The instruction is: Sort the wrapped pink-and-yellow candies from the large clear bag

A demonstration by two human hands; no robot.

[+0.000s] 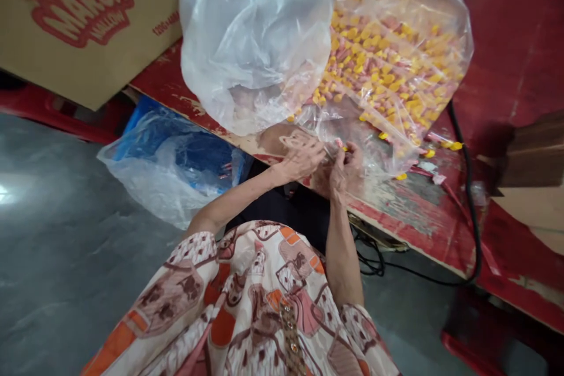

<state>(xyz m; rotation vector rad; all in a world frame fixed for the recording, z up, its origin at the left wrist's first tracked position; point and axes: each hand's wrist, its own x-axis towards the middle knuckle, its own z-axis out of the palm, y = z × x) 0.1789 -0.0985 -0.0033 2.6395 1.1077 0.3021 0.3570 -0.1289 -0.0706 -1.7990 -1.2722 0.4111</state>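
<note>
L hand & R hand fingers pinch small wrapped candy betw. them; big candy bag just beyond, on table.

Two hands, three plastic bags, one cardboard box.

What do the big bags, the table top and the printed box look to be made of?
Bags: thin clear plastic film, glossy and crinkled, and the sweets show through one. Table top: probably painted wood, since the red coat is worn off to bare patches along the edge. Box: brown cardboard, matt, with red print.
</note>
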